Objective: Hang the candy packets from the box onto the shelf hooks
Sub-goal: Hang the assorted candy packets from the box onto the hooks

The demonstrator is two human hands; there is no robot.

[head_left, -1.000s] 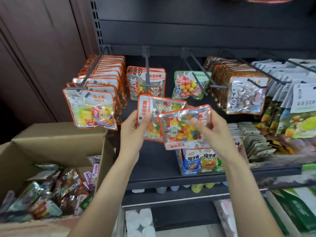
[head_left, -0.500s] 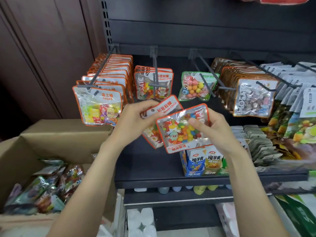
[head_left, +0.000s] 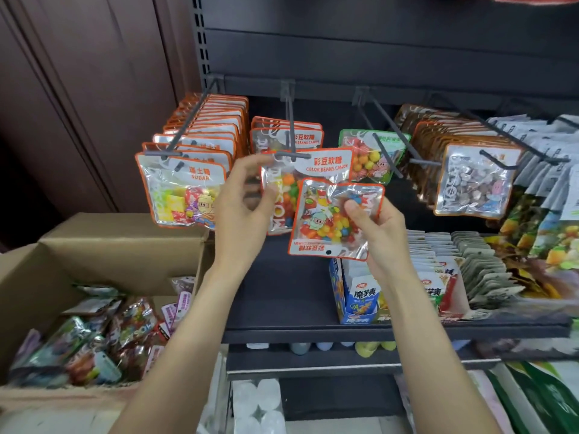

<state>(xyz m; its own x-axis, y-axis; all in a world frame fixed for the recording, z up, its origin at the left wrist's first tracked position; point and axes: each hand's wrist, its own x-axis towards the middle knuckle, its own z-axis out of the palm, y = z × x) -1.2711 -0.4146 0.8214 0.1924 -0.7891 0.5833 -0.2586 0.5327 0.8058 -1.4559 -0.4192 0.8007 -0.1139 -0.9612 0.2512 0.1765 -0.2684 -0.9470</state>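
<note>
My left hand (head_left: 242, 205) pinches the left edge of an orange-rimmed colour-beans candy packet (head_left: 326, 166), held upright with its top hole at the tip of the second shelf hook (head_left: 291, 136). My right hand (head_left: 374, 228) grips a second colour-beans packet (head_left: 322, 220), upside down, just below and in front of the first. More colour-beans packets (head_left: 300, 137) hang further back on that hook. The open cardboard box (head_left: 103, 242) at lower left holds several mixed candy packets (head_left: 94, 343).
Sugar packets (head_left: 183, 191) fill the hook to the left. A green packet (head_left: 368, 156) and brown-rimmed packets (head_left: 476, 180) hang on hooks to the right, with more bags beyond. A blue snack carton (head_left: 357, 296) and stacked pouches stand on the dark shelf (head_left: 282, 292).
My left hand has raised its packet, turned it upright and brought its hole up to the hook tip. My right hand has stayed about level with the other packet.
</note>
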